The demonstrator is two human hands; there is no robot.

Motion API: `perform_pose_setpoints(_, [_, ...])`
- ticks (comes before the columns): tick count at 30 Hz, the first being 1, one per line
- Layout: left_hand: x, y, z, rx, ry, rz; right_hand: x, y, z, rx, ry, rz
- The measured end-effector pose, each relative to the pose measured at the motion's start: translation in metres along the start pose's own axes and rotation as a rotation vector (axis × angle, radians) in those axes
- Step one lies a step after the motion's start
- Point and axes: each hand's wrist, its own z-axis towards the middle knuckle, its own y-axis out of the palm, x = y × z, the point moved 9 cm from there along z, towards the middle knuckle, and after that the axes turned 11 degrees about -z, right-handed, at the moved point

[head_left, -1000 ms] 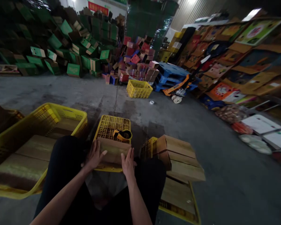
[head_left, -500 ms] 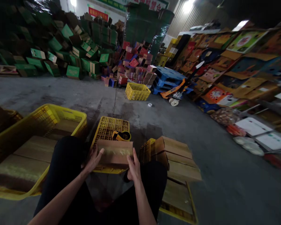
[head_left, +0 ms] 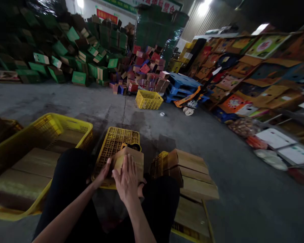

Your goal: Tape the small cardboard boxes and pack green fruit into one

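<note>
A small brown cardboard box (head_left: 139, 158) is in front of me, over the near end of an upturned yellow plastic crate (head_left: 114, 135). My left hand (head_left: 103, 173) holds the box by its left side, thumb up along the edge and the other fingers partly hidden. My right hand (head_left: 127, 179) lies flat on the near face, fingers stretched out and close together. Just behind the box, partly covered by it, is a yellow-and-black tape dispenser (head_left: 134, 146).
To my left, a large yellow crate (head_left: 87, 126) holds flat cardboard boxes (head_left: 38, 162). At right, closed cartons (head_left: 197, 172) are stacked on another crate. Beyond lie a yellow basket (head_left: 149, 100), an orange pallet jack (head_left: 188, 101), blue pallets (head_left: 182, 81) and heaped green boxes (head_left: 79, 78).
The box has turned so that a different side faces me. My right hand has left its right edge and moved left onto its face. The left hand stays at its left side.
</note>
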Motion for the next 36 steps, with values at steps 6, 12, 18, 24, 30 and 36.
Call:
perform_pose_setpoints(6, [0.063,-0.039,-0.009,0.080,0.106,-0.321,-0.036,0.011,0.021,-0.039,-0.046,0.034])
perform_pose_setpoints(12, [0.091,-0.042,-0.016,-0.092,0.290,-0.005,-0.043,0.015,0.028,-0.069,-0.119,0.019])
perform_pose_setpoints(18, [0.096,-0.050,-0.014,-0.173,0.431,0.326,-0.015,0.007,0.027,-0.052,-0.087,0.008])
perform_pose_setpoints(24, [0.109,-0.058,-0.012,-0.163,0.505,0.474,0.033,0.007,0.013,-0.034,-0.031,-0.013])
perform_pose_setpoints(30, [0.135,-0.044,-0.006,-0.089,0.504,0.523,0.051,0.017,0.006,-0.081,0.012,0.256])
perform_pose_setpoints(36, [0.163,0.024,-0.009,-0.258,0.617,0.552,0.070,0.027,0.008,-0.134,0.149,0.622])
